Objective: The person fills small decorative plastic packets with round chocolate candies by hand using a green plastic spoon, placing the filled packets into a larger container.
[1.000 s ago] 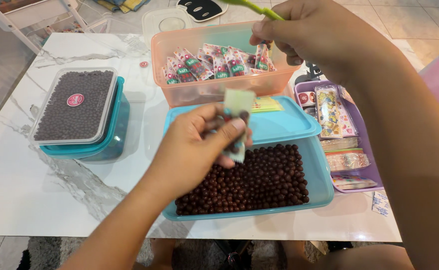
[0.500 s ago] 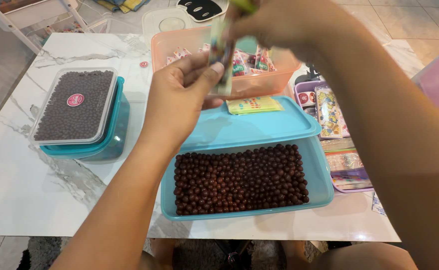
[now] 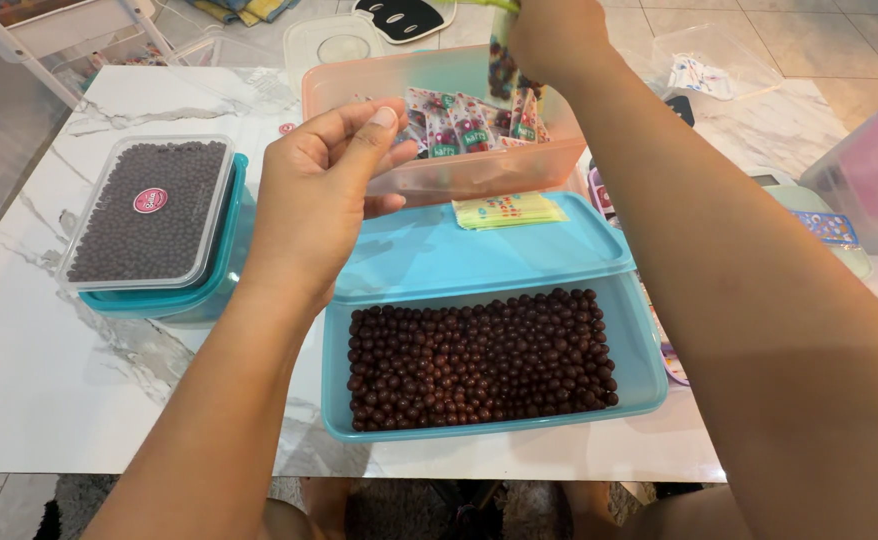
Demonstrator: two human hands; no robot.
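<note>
White marbled table point(image 3: 49, 370) on tiled floor point(image 3: 819, 40), right hand point(image 3: 549, 35) grip pinching filled sachet point(image 3: 502, 62) over peach tub point(image 3: 459, 170), left hand point(image 3: 314, 190) released.

Left hand point(image 3: 321, 190) slack, right hand point(image 3: 549, 35) pinched

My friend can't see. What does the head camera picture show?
The right hand holds a small clear packet of dark brown balls over an orange plastic tub of filled packets. The open left hand hovers beside it, above a teal plastic tub of brown chocolate-like balls.
</note>
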